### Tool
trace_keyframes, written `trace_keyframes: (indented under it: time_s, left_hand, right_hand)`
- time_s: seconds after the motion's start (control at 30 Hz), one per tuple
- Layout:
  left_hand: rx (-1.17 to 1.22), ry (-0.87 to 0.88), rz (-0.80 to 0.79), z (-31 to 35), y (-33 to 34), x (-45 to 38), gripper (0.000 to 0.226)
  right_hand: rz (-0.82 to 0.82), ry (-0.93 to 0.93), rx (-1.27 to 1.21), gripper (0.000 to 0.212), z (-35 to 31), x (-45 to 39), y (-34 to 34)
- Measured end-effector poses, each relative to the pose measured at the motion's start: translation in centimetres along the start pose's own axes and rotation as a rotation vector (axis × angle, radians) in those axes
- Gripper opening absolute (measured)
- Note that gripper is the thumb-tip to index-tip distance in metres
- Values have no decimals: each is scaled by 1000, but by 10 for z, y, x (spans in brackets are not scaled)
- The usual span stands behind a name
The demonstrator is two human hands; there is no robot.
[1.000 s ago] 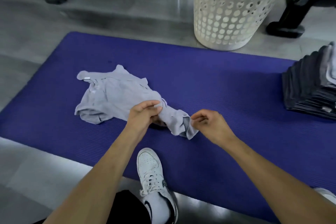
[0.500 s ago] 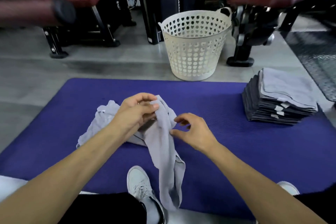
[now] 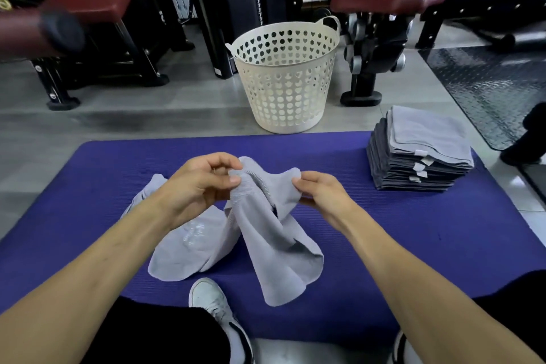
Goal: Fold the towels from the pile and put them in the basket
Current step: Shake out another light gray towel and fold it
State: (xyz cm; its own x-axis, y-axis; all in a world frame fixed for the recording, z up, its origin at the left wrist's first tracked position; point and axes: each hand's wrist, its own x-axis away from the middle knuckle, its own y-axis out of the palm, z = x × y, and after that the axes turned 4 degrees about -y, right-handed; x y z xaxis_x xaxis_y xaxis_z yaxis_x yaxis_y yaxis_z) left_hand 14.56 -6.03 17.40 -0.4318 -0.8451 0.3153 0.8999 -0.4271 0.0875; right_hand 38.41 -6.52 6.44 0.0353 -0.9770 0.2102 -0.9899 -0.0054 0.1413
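Both hands pinch one grey towel [image 3: 274, 233] above the purple mat [image 3: 384, 245]: my left hand [image 3: 201, 186] and right hand [image 3: 322, 195] grip its top edge; the basket [image 3: 285, 91] stands beyond, the pile [image 3: 419, 151] right.

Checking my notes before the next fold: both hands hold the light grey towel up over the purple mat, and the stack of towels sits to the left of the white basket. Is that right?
Not quite. In the head view the stack of towels sits right of the white basket, on the purple mat. The rest holds: the left hand and right hand hold the light grey towel up over the mat.
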Motion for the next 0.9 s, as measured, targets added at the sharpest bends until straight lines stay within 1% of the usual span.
trace_keyframes:
  time_s: [0.07,0.2,0.27,0.33,0.37,0.4,0.47,0.5,0.57,0.63,0.7,0.73,0.8,0.87,0.9]
  left_hand:
    - [-32,-15,25,-3,-1,-6,25]
    - [-139,-72,162,-13,-6,-22,21]
    - [-313,-110,243,-18,-8,-29,16]
    - [-533,-135,320,-20,-5,-36,8]
    - [-598,-134,333,-19,-1,-38,7]
    - [-629,-119,325,-17,3,-40,9]
    - [-619,-56,252,-8,12,-43,17]
    - [-606,-22,192,-2,17,-45,23]
    - [-602,37,53,7,30,-49,33]
    - [-619,79,-62,12,47,-53,35]
    - [-657,105,-124,11,64,-59,30]
    - [-672,121,-129,9,71,-63,25]
    - [-680,159,-72,4,83,-69,15]
    - [-661,188,7,0,92,-75,9]
    - [-650,196,24,0,96,-77,7]
  right_hand:
    - [29,-42,-22,13,-8,-1,-3]
    - [63,-134,16,11,-22,1,-8]
    - [35,-189,140,12,-29,4,-13]
    - [-37,-227,310,14,-39,7,-17]
    - [-78,-242,381,14,-44,9,-19]
    - [-122,-257,448,13,-50,11,-20]
    - [-198,-300,597,8,-65,16,-23]
    - [-228,-315,665,5,-74,19,-24]
    - [-265,-322,757,8,-90,26,-30]
    - [-264,-318,795,12,-107,36,-39]
    - [-220,-317,788,11,-119,46,-51]
    - [-180,-308,781,9,-124,50,-57]
    - [-62,-264,776,6,-127,56,-66]
    - [82,-158,727,15,-122,57,-75]
    - [142,-87,656,18,-120,56,-78]
